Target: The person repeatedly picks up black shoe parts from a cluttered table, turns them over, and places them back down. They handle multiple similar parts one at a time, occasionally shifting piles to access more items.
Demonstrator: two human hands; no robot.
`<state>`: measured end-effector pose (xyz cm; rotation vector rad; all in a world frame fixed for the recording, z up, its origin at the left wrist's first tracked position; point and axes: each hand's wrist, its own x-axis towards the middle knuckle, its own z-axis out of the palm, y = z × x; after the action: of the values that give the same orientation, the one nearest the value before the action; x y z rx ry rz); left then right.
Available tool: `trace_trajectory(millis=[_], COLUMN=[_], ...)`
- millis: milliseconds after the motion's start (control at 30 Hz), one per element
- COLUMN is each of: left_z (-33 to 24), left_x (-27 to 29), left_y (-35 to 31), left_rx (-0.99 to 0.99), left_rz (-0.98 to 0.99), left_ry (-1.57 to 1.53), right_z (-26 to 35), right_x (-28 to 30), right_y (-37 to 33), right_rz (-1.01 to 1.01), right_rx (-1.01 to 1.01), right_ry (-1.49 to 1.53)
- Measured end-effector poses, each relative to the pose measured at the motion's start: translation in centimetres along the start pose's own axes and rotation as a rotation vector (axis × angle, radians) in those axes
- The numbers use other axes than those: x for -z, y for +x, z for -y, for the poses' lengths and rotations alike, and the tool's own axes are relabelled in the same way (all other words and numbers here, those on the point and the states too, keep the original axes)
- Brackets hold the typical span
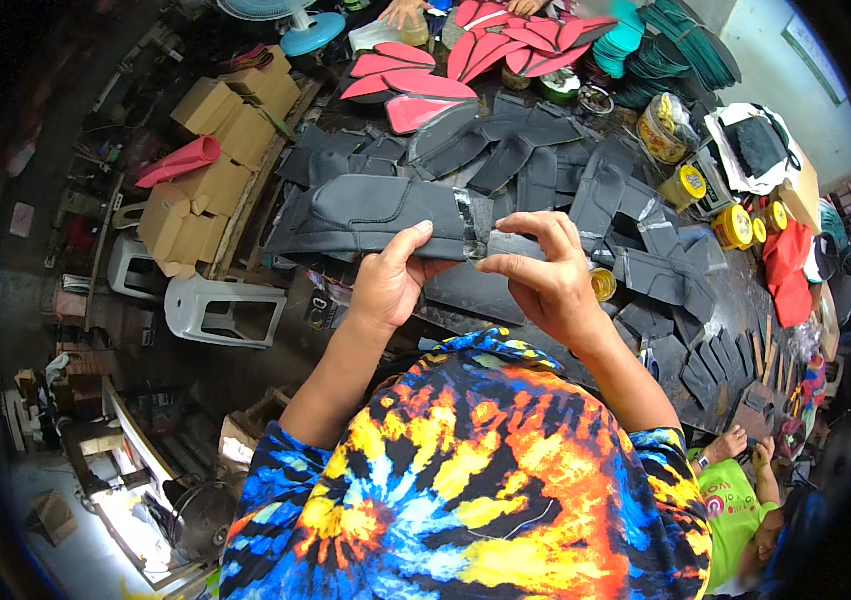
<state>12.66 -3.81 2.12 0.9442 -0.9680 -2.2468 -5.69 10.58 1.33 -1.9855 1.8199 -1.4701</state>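
Your left hand (391, 280) grips the black panel's (360, 215) lower edge; your right hand (553, 278) pinches a grey piece (512, 245) at its right end. Panel extends left of both hands, presumably held taut to steady the glossy band (467, 222) between.

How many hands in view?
6: wearer's left hand and right hand, at the black padded piece; two co-worker hands top; two lower right. Others may be hidden.

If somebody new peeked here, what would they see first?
Probably the bright, colourful shirt filling the bottom middle. Next, the long black piece near the centre, with the left hand holding it and the right hand at its right end. Then the pinkish-red pieces up top.
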Motion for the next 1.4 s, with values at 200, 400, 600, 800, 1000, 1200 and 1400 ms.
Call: trace_trajectory(millis=[200, 400, 600, 800, 1000, 1200, 1400], left_z=[4.1, 7.3, 6.5, 5.4, 8.6, 8.7, 2.1], left_x=[0.6, 0.6, 7.4, 12.2, 10.5, 10.1, 10.8], left_y=[1.4, 3.7, 4.9, 7.0, 11.6, 13.7, 12.4], left_rx=[-0.007, 0.343, 0.007, -0.128, -0.377, -0.056, 0.181], left_rz=[0.180, 0.483, 0.440, 0.067, 0.017, 0.047, 0.518], left_ry=[0.752, 1.133, 1.227, 1.393, 1.616, 1.903, 1.480], right_z=[-1.9, -4.3, -14.1, -24.0, -23.8, -14.2, -4.2], right_x=[-2.1, -1.4, 3.5, 3.6, 2.5, 5.9, 7.5], right_y=[0.1, 0.1, 2.7, 1.8, -1.7, -7.4, -15.6], right_rz=[-0.079, 0.042, 0.007, 0.114, 0.092, -0.067, 0.086], right_rx=[-0.401, -0.582, -0.504, -0.604, -0.499, -0.449, -0.746], right_ry=[0.393, 0.682, 0.205, -0.001, -0.501, -0.425, -0.490])
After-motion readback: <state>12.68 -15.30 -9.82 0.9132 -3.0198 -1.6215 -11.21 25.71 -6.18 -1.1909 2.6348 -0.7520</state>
